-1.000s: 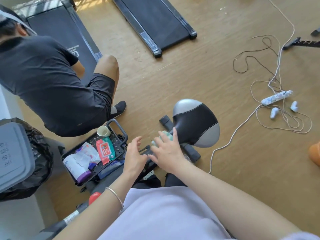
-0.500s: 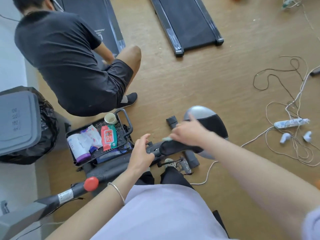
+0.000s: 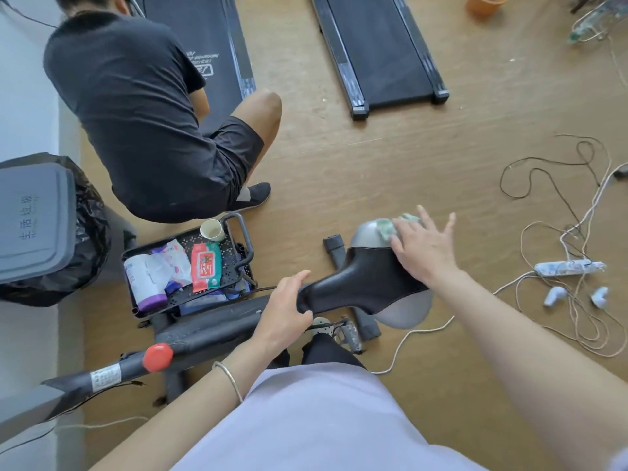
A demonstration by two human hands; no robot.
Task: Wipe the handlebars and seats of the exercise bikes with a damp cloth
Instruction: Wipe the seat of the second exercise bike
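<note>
Green cloth pressed on the grey rear of the seat under the right grip, fingers spread straight, seat nose clasped by the left grip, fingers curled round it, tray of wipes lying just left of that grip, power strip well right of the right grip

The wooden floor bears two black treadmills far off, a grey-lidded bin by the pale left wall, and loose cables tangled on the right.
</note>
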